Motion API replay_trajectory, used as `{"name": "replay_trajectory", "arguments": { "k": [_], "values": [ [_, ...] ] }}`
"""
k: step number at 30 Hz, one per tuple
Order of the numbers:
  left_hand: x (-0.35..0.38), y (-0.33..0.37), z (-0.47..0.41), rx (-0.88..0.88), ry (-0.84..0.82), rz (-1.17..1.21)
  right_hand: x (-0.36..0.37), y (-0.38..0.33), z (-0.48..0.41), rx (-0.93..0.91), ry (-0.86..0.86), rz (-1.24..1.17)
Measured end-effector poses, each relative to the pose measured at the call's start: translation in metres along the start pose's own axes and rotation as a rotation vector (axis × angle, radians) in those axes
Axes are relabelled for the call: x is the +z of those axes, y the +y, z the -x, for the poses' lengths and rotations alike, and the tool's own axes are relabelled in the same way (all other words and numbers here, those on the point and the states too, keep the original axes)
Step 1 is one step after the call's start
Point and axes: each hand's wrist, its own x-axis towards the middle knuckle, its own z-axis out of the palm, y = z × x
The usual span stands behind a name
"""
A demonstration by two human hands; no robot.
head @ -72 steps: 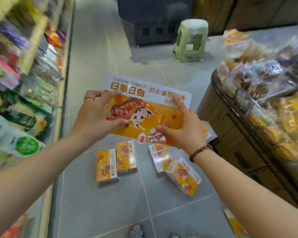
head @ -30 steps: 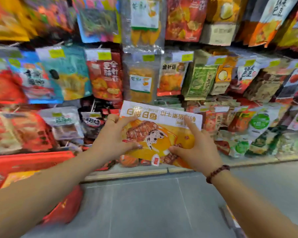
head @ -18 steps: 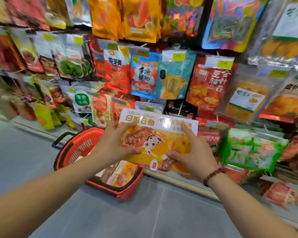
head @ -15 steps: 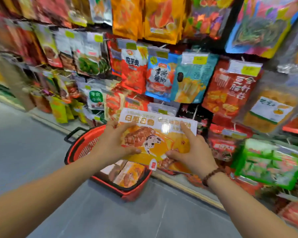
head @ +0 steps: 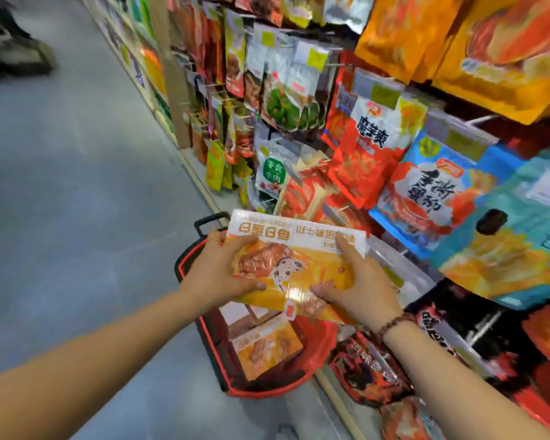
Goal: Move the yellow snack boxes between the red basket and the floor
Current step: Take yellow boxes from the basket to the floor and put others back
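Head view had both hands on it: the left hand (head: 218, 274) curled round the left edge of the yellow snack box (head: 302, 258), the right hand (head: 359, 290) gripped its right side, thumb on the face. The box hung over the red basket (head: 204, 328), with another box (head: 267, 347) inside by the near rim. It would go best lowered level, clear of that one. Grey floor (head: 77, 201) lay to the left; hanging snack bags (head: 362, 147) crowded the right.
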Motion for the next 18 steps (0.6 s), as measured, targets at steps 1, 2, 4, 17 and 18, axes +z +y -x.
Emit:
{"name": "replay_trajectory", "arguments": {
  "k": [1,2,4,17,18],
  "values": [
    [0.005,0.0,-0.007,-0.035,0.006,0.014,0.001,0.005,-0.015,-0.011,-0.031,-0.003],
    [0.009,-0.002,-0.011,-0.074,0.011,0.03,0.002,0.008,-0.027,-0.019,-0.057,-0.004],
    [0.017,-0.009,-0.018,-0.143,0.032,0.058,0.01,0.014,-0.049,-0.042,-0.093,-0.007],
    [0.102,-0.09,-0.029,-0.412,0.056,0.095,0.112,0.068,-0.125,-0.087,-0.346,0.01],
    [0.115,-0.097,-0.027,-0.436,0.063,0.091,0.123,0.077,-0.129,-0.092,-0.374,0.001]
  ]
}}
